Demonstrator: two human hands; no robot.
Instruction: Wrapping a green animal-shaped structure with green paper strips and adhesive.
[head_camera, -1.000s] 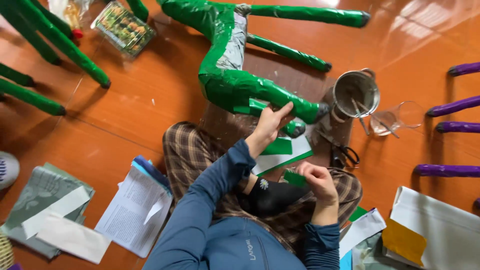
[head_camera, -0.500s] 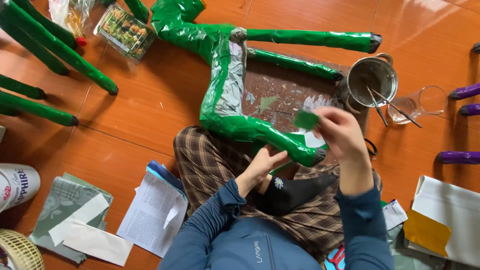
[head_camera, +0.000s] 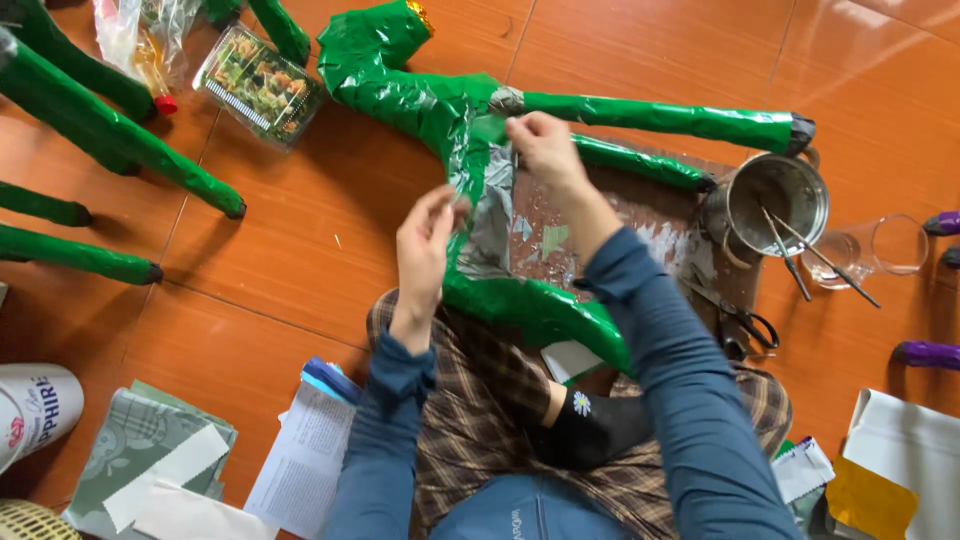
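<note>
Person seated on orange tile floor (head_camera: 300, 250), green paper-covered animal-shaped figure (head_camera: 420, 100) lying across the lap and floor in front. Step in hand looks like pressing a green paper piece onto the bare grey patch (head_camera: 490, 215) on the figure's body. To do it well, judged: lay the piece flat from one edge, smooth outward with fingertips so no wrinkles or lifted corners, overlap the neighbouring green so no grey shows.

Right hand (head_camera: 545, 150) at the upper edge of the grey patch, fingers pinched together on a small green scrap against the figure. Left hand (head_camera: 428, 240) at the patch's left edge, fingers nearly together, curled, touching the figure's green covering; whether it pinches anything, cannot tell. Hands apart, patch between them.

Right of the figure: metal pot with sticks in it (head_camera: 778, 205), clear glass cup (head_camera: 880, 250) beyond it, black scissors (head_camera: 745, 325) below the pot. Left of the figure: clear plastic box (head_camera: 258, 85) and loose green-wrapped legs (head_camera: 110, 130). Printed paper sheets (head_camera: 300, 470) below, near the person's left knee.
</note>
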